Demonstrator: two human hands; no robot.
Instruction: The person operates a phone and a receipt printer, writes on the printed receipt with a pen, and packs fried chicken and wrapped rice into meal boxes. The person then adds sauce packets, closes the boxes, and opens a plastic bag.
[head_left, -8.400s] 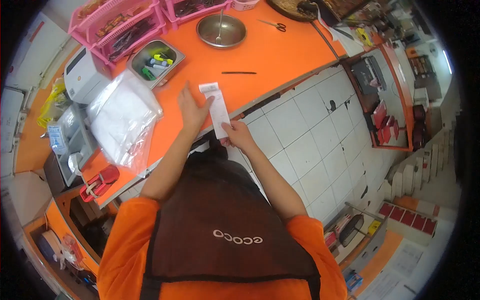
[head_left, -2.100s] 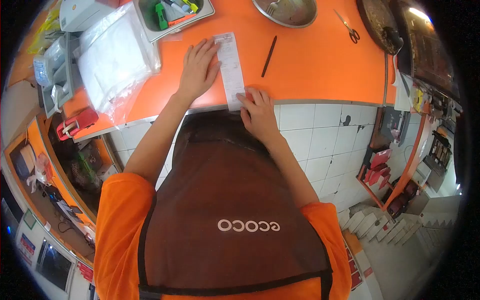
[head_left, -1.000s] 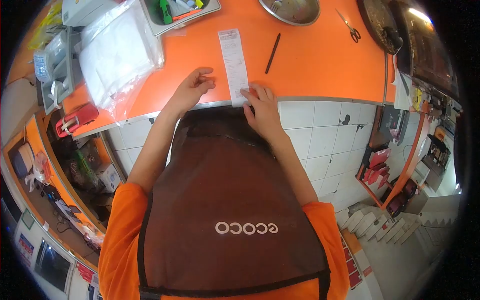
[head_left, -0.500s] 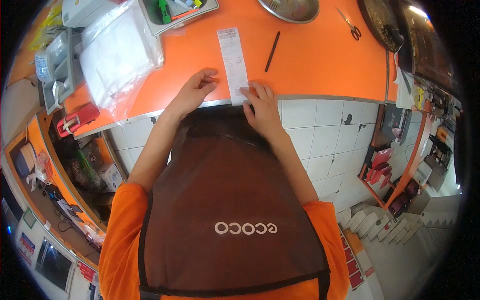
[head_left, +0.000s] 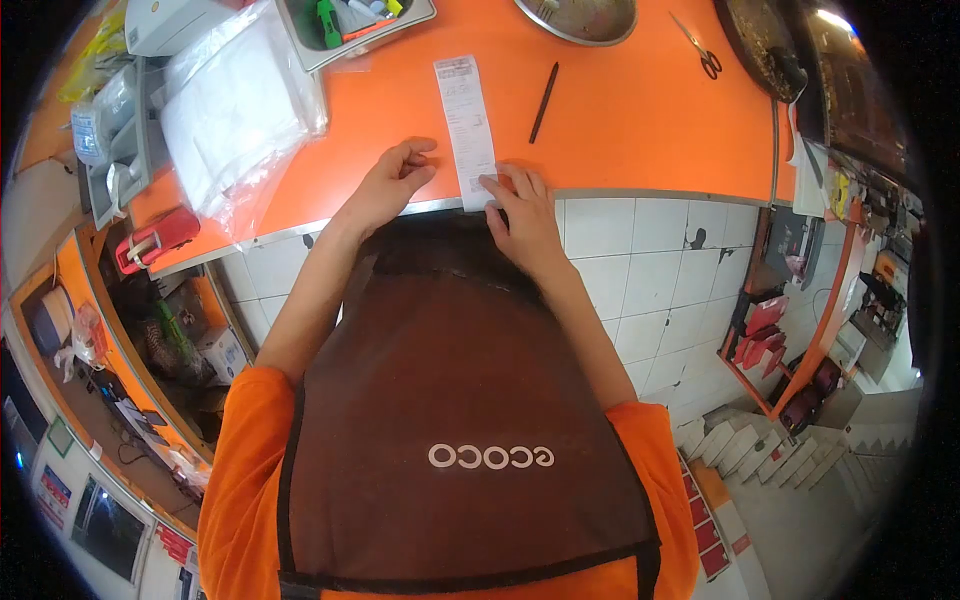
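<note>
A long white printed receipt lies flat on the orange counter, its lower end at the metal front edge. My right hand rests at that lower end, its fingers apart and a fingertip touching the paper. To the left of the receipt, my left hand rests at the counter's edge with curved fingers apart, holding nothing and not touching the paper. A dark pen lies on the counter to the right of the receipt.
At the back right lie scissors, near a round metal pan. A grey tray holds pens and markers. Clear plastic bags cover the counter's left side, with a red stapler-like object at the corner.
</note>
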